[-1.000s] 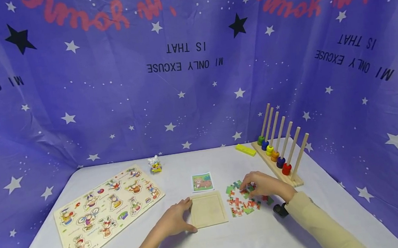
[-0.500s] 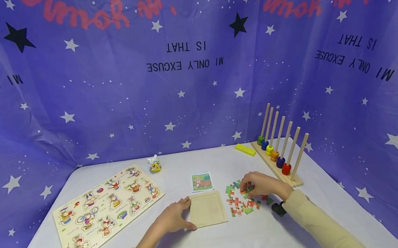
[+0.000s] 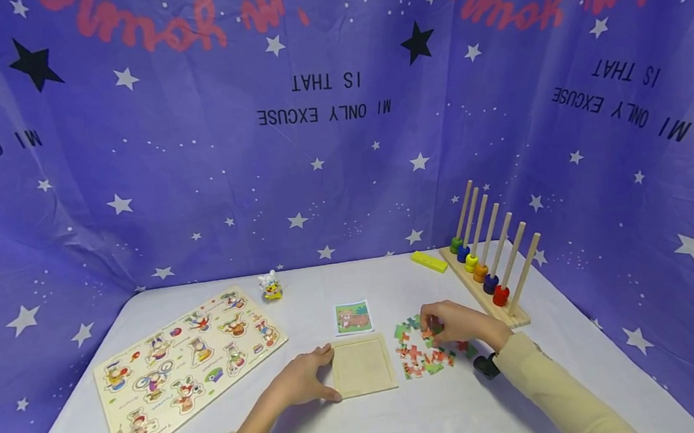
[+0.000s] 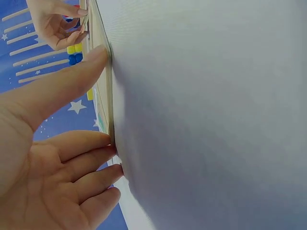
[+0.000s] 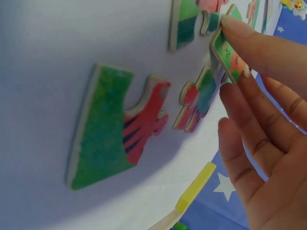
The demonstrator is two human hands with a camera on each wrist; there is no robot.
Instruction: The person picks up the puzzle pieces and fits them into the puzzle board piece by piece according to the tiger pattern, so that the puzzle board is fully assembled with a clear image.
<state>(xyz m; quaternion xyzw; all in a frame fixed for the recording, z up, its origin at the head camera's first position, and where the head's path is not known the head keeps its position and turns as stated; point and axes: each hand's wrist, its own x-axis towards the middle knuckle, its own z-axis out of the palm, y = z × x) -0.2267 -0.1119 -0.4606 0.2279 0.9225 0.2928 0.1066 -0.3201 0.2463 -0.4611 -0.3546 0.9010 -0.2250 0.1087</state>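
Note:
Thumb and fingers of the left hand (image 3: 303, 380) touch the left edge of a shallow wooden tray (image 3: 363, 366); the left wrist view shows this hand (image 4: 62, 158) spread, its fingertips at the tray's side. Jigsaw pieces (image 3: 413, 353) in red and green lie scattered right of the tray. Over them, the right hand (image 3: 459, 321) pinches one piece; in the right wrist view that green and orange piece (image 5: 228, 55) is tilted up between thumb and fingers of the hand (image 5: 268, 110). Behind the tray lies a picture card (image 3: 353, 317) showing an animal.
A large picture board (image 3: 191, 367) lies at the left, with a small figurine (image 3: 270, 286) behind it. A yellow block (image 3: 429, 262) and a rack of wooden pegs with coloured beads (image 3: 484, 287) stand at the back right. A purple curtain (image 3: 219, 152) hangs behind the table.
The right hand has shifted very slightly, still over the pieces. The left hand remains at the tray's edge.

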